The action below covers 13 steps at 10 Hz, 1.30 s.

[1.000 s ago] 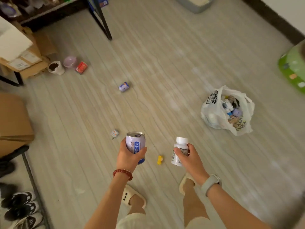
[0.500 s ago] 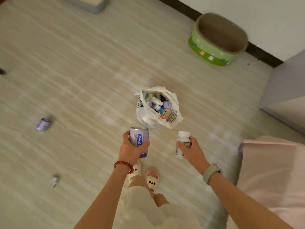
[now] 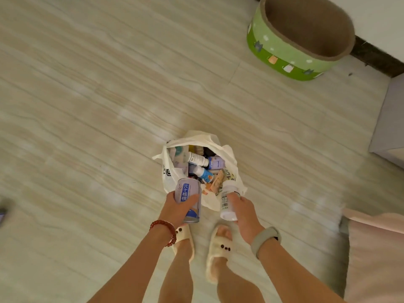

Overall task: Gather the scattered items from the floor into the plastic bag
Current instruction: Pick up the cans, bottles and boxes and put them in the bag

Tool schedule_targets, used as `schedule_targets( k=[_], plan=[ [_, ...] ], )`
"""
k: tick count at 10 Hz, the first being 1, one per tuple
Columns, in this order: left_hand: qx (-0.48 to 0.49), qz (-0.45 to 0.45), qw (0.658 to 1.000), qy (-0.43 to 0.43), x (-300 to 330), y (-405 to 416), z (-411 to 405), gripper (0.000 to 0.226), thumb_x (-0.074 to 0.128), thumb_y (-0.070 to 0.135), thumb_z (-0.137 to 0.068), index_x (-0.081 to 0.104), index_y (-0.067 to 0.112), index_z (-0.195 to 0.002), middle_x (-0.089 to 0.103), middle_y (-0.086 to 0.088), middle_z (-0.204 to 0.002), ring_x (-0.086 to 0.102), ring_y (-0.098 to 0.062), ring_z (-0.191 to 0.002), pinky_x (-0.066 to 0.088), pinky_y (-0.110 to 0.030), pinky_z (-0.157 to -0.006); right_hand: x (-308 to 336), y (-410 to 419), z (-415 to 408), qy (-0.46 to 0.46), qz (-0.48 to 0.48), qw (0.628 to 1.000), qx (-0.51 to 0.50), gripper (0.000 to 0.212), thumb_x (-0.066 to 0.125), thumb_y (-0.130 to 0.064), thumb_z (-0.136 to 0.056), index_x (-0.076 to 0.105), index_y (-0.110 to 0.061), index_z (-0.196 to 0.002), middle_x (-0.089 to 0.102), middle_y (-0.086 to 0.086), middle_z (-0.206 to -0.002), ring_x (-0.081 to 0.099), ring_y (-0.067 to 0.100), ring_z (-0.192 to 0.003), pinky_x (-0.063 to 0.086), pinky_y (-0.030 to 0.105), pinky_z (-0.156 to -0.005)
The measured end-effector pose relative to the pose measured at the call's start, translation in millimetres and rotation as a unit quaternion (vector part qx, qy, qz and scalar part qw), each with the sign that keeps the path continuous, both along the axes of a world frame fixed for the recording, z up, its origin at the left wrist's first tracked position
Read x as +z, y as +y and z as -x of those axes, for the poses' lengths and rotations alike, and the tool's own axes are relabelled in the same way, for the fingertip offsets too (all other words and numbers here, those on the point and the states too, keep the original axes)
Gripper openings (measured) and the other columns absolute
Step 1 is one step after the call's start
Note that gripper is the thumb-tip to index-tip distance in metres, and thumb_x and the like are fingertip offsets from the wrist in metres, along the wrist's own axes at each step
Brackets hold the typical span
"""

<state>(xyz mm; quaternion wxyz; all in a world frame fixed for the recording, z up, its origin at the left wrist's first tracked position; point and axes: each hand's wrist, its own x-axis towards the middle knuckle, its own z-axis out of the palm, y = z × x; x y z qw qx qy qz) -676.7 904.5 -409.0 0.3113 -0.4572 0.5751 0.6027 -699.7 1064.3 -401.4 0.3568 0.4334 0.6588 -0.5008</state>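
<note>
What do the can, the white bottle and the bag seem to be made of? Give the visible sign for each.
Can in the left hand: probably metal, with a printed wall and rolled rim.
White bottle in the right hand: likely opaque, smooth plastic.
Bag: thin white plastic film, crumpled and sagging.

A white plastic bag point(image 3: 229, 171) sits open on the floor, crammed with bottles and packets, while a pale purple can point(image 3: 189, 199) tilts at its 7 o'clock rim and a white bottle point(image 3: 227, 204) at 5 o'clock.
</note>
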Motion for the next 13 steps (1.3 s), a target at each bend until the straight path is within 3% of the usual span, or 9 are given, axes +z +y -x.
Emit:
schedule_targets(
  k=[1,3,4,5,6,7,9,11,13],
  plan=[
    [-0.011,0.0,1.0,-0.016,-77,7,32,0.045,0.066,0.022,-0.08,0.043,0.008,-0.117,0.057,-0.004,-0.092,0.058,-0.021,-0.079,0.053,-0.034,-0.067,-80,-9,36,-0.018,-0.004,1.0,-0.006,0.017,0.059,-0.029,-0.082,0.058,-0.013,-0.087,0.06,0.01,-0.09,0.055,0.023,-0.079,0.045,0.031,-0.07],
    [-0.01,0.083,0.996,-0.014,-205,27,70,0.053,0.063,0.022,-0.08,0.038,0.011,-0.126,0.057,-0.008,-0.108,0.057,-0.028,-0.095,0.05,-0.04,-0.088,-213,-12,85,-0.069,0.027,0.994,-0.081,0.043,0.061,-0.032,-0.083,0.047,-0.014,-0.12,0.053,0.006,-0.094,0.051,0.016,-0.072,0.043,0.027,-0.05],
    [-0.037,0.172,0.984,0.017,-237,38,76,0.056,0.06,0.024,-0.083,0.032,0.013,-0.13,0.055,-0.007,-0.109,0.052,-0.025,-0.091,0.045,-0.031,-0.082,-253,-13,95,-0.035,0.013,0.995,-0.091,0.037,0.063,-0.031,-0.083,0.052,-0.014,-0.114,0.054,0.003,-0.086,0.052,0.016,-0.072,0.045,0.027,-0.047],
    [-0.028,0.231,0.972,0.026,-256,40,81,0.061,0.061,0.033,-0.082,0.03,0.014,-0.132,0.051,-0.013,-0.121,0.054,-0.032,-0.1,0.043,-0.032,-0.08,-266,-21,97,0.025,0.015,0.999,-0.031,0.035,0.053,-0.024,-0.087,0.054,-0.003,-0.115,0.058,0.025,-0.107,0.057,0.031,-0.095,0.054,0.037,-0.078],
    [-0.001,0.264,0.963,0.057,-262,40,84,0.058,0.064,0.033,-0.08,0.036,0.013,-0.127,0.046,-0.015,-0.126,0.051,-0.025,-0.098,0.043,-0.028,-0.076,-275,-21,97,0.003,0.118,0.984,-0.133,0.041,0.044,-0.009,-0.09,0.041,0.018,-0.122,0.037,0.04,-0.133,0.05,0.033,-0.1,0.042,0.043,-0.095],
    [0.002,0.297,0.949,0.105,-258,39,86,0.057,0.068,0.028,-0.078,0.04,0.011,-0.124,0.038,-0.014,-0.131,0.048,-0.019,-0.099,0.044,-0.025,-0.079,-275,-12,96,0.06,0.106,0.992,-0.01,0.037,0.04,-0.004,-0.093,0.039,0.012,-0.126,0.038,0.03,-0.139,0.047,0.025,-0.105,0.046,0.028,-0.076],
    [-0.221,0.35,0.903,0.114,-264,34,83,0.059,0.065,0.033,-0.081,0.037,0.012,-0.129,0.039,-0.012,-0.133,0.049,-0.03,-0.114,0.044,-0.035,-0.088,-266,-24,98,0.017,0.13,0.99,0.055,0.039,0.039,-0.003,-0.096,0.04,-0.008,-0.134,0.042,0.011,-0.142,0.042,0.024,-0.129,0.037,0.037,-0.105],
    [-0.469,0.476,0.735,0.114,-286,22,90,0.064,0.052,0.052,-0.083,0.03,0.02,-0.134,0.044,-0.003,-0.138,0.035,-0.024,-0.128,0.028,-0.04,-0.098,-269,-34,103,0.025,0.123,0.98,0.152,0.04,0.033,-0.002,-0.096,0.045,-0.01,-0.133,0.05,0.009,-0.137,0.051,0.018,-0.109,0.043,0.002,-0.068],
    [-0.473,0.433,0.762,0.09,-283,20,85,0.074,0.048,0.051,-0.086,0.012,0.022,-0.144,0.02,-0.007,-0.152,0.017,-0.025,-0.139,0.021,-0.044,-0.107,-276,-32,87,0.075,0.058,0.924,0.371,0.053,0.03,-0.001,-0.093,0.026,-0.02,-0.143,0.045,-0.002,-0.112,0.05,-0.007,-0.061,0.036,0.0,-0.044]
  ],
)
